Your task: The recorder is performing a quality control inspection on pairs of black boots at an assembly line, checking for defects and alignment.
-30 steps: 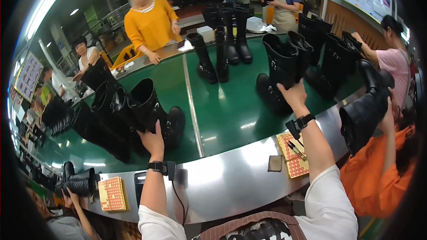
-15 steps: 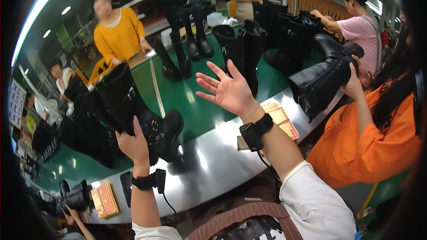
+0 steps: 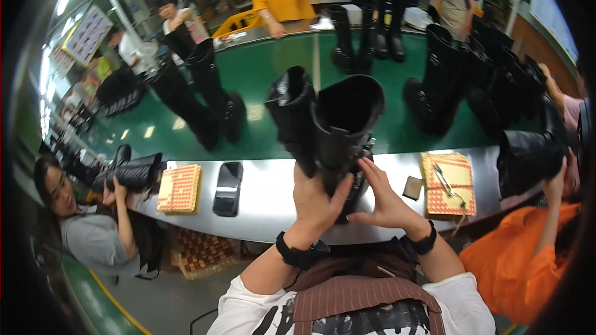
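Observation:
A pair of tall black boots [image 3: 349, 111] stands in front of me at the near edge of the table, their shafts open upward. My left hand [image 3: 315, 203] is wrapped low around the left side of the boots, its thumb across the front and its other fingers partly hidden. On the right side, my right hand [image 3: 390, 201] touches the nearer boot beside a metal buckle [image 3: 367, 147]. Its fingers are stretched and the thumb stands apart, pointing inward. The boots' lower parts are mostly hidden behind my hands.
Left on the metal edge lie a dark phone [image 3: 228, 188] and a card stack [image 3: 179, 188]; right, another card stack [image 3: 448, 195] with a metal tool [image 3: 444, 180] and a small dark block [image 3: 412, 187]. More boots [image 3: 208, 96] stand on the green tabletop [image 3: 273, 56]. Co-workers handle boots at both sides.
My view has swung left. The boots that my left hand held at the left now stand centrally before me. My right hand, raised and empty before, has come down to them.

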